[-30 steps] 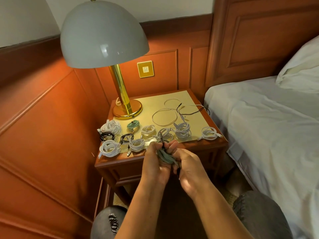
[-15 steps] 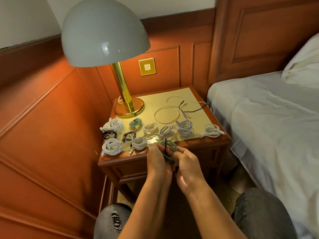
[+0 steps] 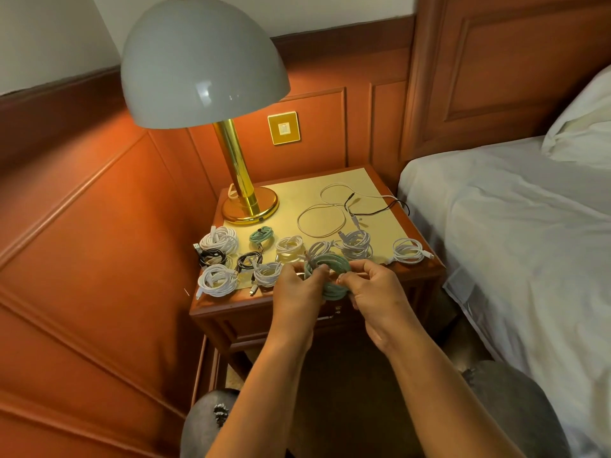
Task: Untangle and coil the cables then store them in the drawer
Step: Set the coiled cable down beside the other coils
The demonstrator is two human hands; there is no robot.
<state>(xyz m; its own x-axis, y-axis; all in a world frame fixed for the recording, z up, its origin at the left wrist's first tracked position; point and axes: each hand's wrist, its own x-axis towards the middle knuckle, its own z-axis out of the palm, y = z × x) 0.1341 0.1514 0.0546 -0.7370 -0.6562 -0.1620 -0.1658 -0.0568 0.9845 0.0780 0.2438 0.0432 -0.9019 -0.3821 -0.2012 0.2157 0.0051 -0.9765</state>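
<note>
A green cable coil (image 3: pixel 332 263) hangs just above the front edge of the wooden nightstand (image 3: pixel 231 310). My left hand (image 3: pixel 297 289) grips its left side and my right hand (image 3: pixel 377 292) pinches its right side. Several coiled white cables (image 3: pixel 218 239), black cables (image 3: pixel 211 257) and a second small green coil (image 3: pixel 261 234) lie in rows on the nightstand top. Behind them sprawls a loose white cable (image 3: pixel 320 213) tangled with a thin black cable (image 3: pixel 380 209). The shut drawer front (image 3: pixel 251 328) sits under my hands, with its metal handle (image 3: pixel 330 314) partly hidden.
A brass lamp (image 3: pixel 244 180) with a grey dome shade stands at the back left of the top. A bed with white sheets (image 3: pixel 512 233) borders the right side. Wood-panelled walls (image 3: pixel 99 246) close in the left and back. My knees (image 3: pixel 211 421) are below.
Both hands have lifted the green cable forward over the nightstand's front edge, and the bundle now shows as an open round coil. The cables lying on the top have not moved.
</note>
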